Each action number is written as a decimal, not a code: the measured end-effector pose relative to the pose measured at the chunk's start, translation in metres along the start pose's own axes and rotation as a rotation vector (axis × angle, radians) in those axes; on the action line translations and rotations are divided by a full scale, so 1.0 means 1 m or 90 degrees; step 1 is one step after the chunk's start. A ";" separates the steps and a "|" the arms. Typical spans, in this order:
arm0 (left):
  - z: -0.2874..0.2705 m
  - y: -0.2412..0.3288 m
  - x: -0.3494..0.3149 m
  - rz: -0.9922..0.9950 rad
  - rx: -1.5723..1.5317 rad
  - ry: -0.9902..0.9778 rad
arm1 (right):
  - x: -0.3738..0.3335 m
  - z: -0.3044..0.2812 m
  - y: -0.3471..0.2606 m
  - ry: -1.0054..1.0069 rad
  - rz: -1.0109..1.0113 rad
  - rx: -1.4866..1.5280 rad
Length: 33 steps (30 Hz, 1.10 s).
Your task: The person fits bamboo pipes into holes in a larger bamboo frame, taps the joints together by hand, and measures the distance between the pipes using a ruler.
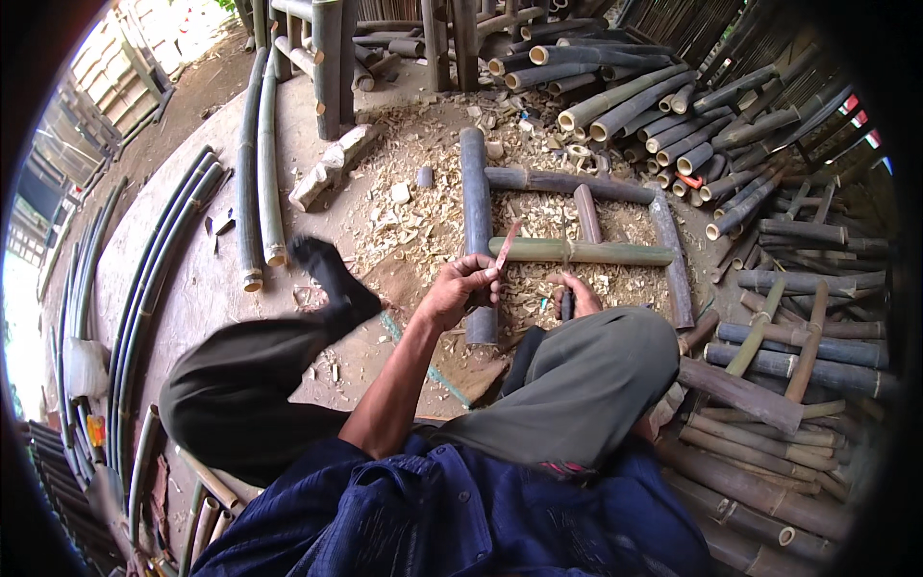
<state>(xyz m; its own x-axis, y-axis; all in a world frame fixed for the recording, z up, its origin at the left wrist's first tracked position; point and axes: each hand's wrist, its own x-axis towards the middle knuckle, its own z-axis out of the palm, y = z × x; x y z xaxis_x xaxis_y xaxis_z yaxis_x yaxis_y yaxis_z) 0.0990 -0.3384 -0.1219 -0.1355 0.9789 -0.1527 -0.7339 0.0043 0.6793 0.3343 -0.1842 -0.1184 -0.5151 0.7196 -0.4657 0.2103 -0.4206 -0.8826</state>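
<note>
Between the thumb and fingers of my left hand (pixel 468 286) is a thin reddish-brown strip (pixel 510 240), pointing up and away from me. My right hand (pixel 581 296), beside my right knee, grips a dark-handled knife (pixel 567 306); its narrow blade appears to cross in front of a green bamboo rail (pixel 620 254). That rail is part of a bamboo frame lying on the ground. A thick dark post (pixel 475 192) forms the frame's left side and another post (pixel 673 255) its right. A long far rail (pixel 567 183) joins them, and a short brown upright (pixel 587 213) stands between the rails.
Pale wood shavings (pixel 413 216) cover the ground around the frame. Cut bamboo tubes (pixel 635 101) are piled at the far right, and more bamboo pieces (pixel 769 481) lie at my near right. Long poles (pixel 248 173) stretch along the left, near my dark-socked foot (pixel 336 288).
</note>
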 end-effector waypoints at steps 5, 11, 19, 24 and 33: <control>0.027 0.003 -0.001 0.007 0.019 0.034 | 0.009 0.000 -0.019 -0.152 -0.076 0.096; 0.032 -0.017 -0.003 0.013 0.072 0.140 | 0.028 0.043 -0.029 -0.194 -0.114 0.107; 0.008 -0.045 -0.004 -0.029 0.322 0.261 | 0.101 0.065 -0.039 -0.201 -0.080 0.009; -0.024 -0.083 -0.078 -0.224 0.404 0.377 | 0.179 0.067 -0.049 -0.271 -0.081 -0.206; -0.022 -0.112 -0.077 -0.344 -0.176 0.406 | 0.264 0.107 -0.028 -0.236 -0.155 -0.474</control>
<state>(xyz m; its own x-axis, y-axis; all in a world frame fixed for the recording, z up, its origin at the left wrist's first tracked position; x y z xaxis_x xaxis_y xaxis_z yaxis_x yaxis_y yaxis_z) 0.1767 -0.4187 -0.2017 -0.0086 0.5561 -0.8311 -0.9288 0.3035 0.2127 0.1035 -0.0413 -0.2094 -0.8267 0.4619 -0.3213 0.4818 0.2861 -0.8283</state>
